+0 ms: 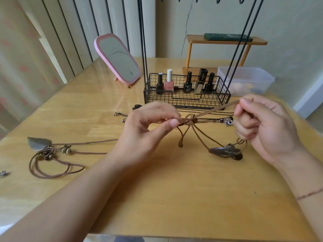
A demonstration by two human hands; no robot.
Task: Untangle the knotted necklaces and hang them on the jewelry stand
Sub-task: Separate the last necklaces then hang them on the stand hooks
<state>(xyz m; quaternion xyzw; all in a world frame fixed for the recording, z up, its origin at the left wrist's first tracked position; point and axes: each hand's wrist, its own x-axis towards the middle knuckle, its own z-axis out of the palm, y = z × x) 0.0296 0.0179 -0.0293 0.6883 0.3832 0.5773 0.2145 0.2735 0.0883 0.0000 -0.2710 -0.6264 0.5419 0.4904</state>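
**Desk:** Item one, the grips?

**Operator:** My left hand [150, 126] pinches the brown cord necklace [194, 135] just beside its knot [190, 119], thumb against forefinger. My right hand [262, 126] is clenched round the far run of the same cord, which comes up taut from the knot to my fingers. Both hold it above the bench [157, 198], in front of the wire basket.

**Desk:** Item two, that necklace's state?

**Operator:** The knot is not yet undone. Loose ends and loops hang from it, and the dark oval pendant [225, 151] dangles low at the right, just at the bench surface; I cannot tell whether it touches.

**Desk:** Item three, the other pieces?

**Operator:** One leaf-pendant necklace [39, 143] lies at the left of the bench, its cord in loose loops. A thin dark chain with a small charm [228, 121] lies behind my hands, beside the basket.

**Desk:** Item four, the jewelry stand?

**Operator:** The stand [187, 100] rises from the basket, which holds nail polish bottles [169, 82]. Dark cords [244, 41] hang down from above the frame; I judge these are necklaces already hung, though the hooks are mostly cut off.

**Desk:** Progress?

**Operator:** Partway, by my reckoning. This knot, then hanging, then the pieces on the bench.
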